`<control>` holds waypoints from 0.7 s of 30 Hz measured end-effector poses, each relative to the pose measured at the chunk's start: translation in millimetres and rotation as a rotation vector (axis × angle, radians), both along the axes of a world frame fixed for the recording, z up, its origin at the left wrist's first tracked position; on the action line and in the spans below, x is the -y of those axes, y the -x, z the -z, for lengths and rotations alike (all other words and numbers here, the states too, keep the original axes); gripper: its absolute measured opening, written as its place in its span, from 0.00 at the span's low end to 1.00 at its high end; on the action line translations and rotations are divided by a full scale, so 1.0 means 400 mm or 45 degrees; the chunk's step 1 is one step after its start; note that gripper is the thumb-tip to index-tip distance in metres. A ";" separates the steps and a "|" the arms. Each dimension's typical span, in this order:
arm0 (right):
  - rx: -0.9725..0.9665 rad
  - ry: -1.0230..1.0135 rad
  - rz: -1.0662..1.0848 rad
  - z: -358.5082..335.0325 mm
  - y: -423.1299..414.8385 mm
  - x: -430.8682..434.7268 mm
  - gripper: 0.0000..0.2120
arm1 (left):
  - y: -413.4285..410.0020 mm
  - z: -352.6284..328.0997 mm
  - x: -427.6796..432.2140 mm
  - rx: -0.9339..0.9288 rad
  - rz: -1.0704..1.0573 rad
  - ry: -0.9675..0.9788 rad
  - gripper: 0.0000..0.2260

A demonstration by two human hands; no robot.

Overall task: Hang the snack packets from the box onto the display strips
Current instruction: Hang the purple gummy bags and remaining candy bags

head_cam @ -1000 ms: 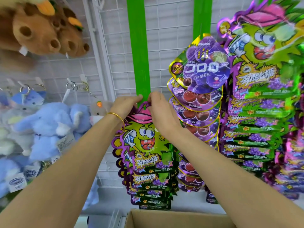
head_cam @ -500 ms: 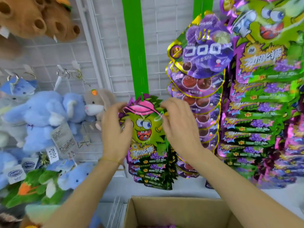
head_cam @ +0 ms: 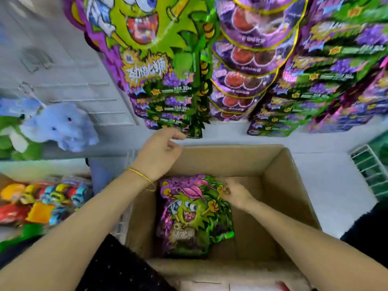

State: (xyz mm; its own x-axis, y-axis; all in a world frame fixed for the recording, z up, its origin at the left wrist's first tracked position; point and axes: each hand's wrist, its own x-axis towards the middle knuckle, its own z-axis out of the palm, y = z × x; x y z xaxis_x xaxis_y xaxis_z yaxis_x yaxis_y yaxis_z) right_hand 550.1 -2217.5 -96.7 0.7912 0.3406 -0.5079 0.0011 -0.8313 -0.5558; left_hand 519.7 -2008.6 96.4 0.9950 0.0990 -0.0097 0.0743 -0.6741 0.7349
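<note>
The right hand [head_cam: 236,195] is lowered into the cardboard box [head_cam: 294,185], with its fingertips [head_cam: 224,190] on the far right corner of the top snack packet [head_cam: 193,215]. Motion blur makes it impossible to tell whether the fingers have closed on that corner or only touch it. The packets lie flat in a stack on the left part of the box floor, printed face up, with the shaped head end pointing far. Judging by this orientation, lifting a packet by a far corner would bring its hanging end up first, toward the display. The left hand [head_cam: 159,152] hovers above the far left rim of the box, fingers loosely curled and holding nothing. It sits just below the lowest of the hung green packets [head_cam: 159,59], probably so it can take the second corner once a packet comes up. The hung green packets overlap one another down a single column, each covering the top of the one below. The strip that carries them is hidden behind them. A column of purple packets [head_cam: 247,59] hangs just to the right, and further green packets [head_cam: 336,70] hang beyond it. A blue plush toy [head_cam: 60,127] hangs at the left, well apart from the box. The step in hand appears to be picking the next packet.
</note>
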 end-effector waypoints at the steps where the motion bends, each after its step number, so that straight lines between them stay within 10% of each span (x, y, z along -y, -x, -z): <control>1: -0.058 -0.010 -0.012 0.018 0.004 -0.011 0.28 | -0.004 0.003 -0.003 -0.027 -0.016 0.011 0.10; 21: -0.233 -0.303 0.096 0.024 0.000 -0.106 0.25 | 0.000 0.065 -0.037 -0.264 0.033 0.005 0.08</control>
State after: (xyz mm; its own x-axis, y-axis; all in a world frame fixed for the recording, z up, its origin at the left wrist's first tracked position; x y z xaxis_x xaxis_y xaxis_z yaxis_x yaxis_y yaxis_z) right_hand 550.3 -2174.9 -106.3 0.7214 0.4111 -0.5573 -0.1734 -0.6718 -0.7201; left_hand 519.8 -1993.7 70.5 0.9739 0.0731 -0.2148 0.2068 -0.6750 0.7082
